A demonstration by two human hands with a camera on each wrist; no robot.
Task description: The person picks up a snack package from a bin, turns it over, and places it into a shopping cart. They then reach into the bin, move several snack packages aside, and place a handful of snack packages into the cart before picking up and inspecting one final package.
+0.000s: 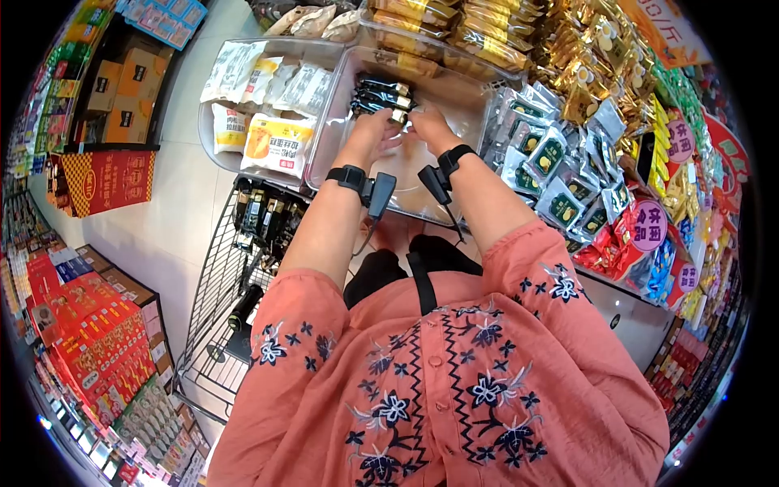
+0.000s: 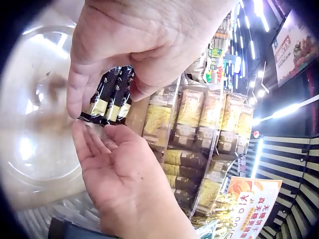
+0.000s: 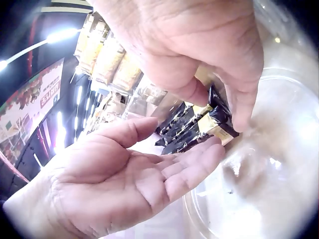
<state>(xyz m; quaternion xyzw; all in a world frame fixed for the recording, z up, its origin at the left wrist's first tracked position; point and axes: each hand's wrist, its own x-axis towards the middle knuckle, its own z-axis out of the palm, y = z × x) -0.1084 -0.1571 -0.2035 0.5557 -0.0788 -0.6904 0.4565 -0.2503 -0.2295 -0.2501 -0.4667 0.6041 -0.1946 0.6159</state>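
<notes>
Several black packets with gold ends (image 1: 380, 94) lie side by side in a clear bin (image 1: 331, 134). My right hand (image 1: 432, 130) pinches the gold-ended tip of one black packet (image 3: 221, 119) between thumb and fingers, in the right wrist view. My left hand (image 1: 372, 138) is beside it, palm turned up and fingers extended, in the right wrist view (image 3: 124, 181); its fingertips lie close under that packet, and touching cannot be told. In the left wrist view the black packets (image 2: 112, 94) show between the left thumb and fingers.
White and yellow bread packs (image 1: 280, 144) fill the bin on the left. Brown-gold packs (image 1: 487, 40) lie behind, silver-green packets (image 1: 548, 154) to the right. A wire cart (image 1: 215, 284) holding black packets stands at the lower left.
</notes>
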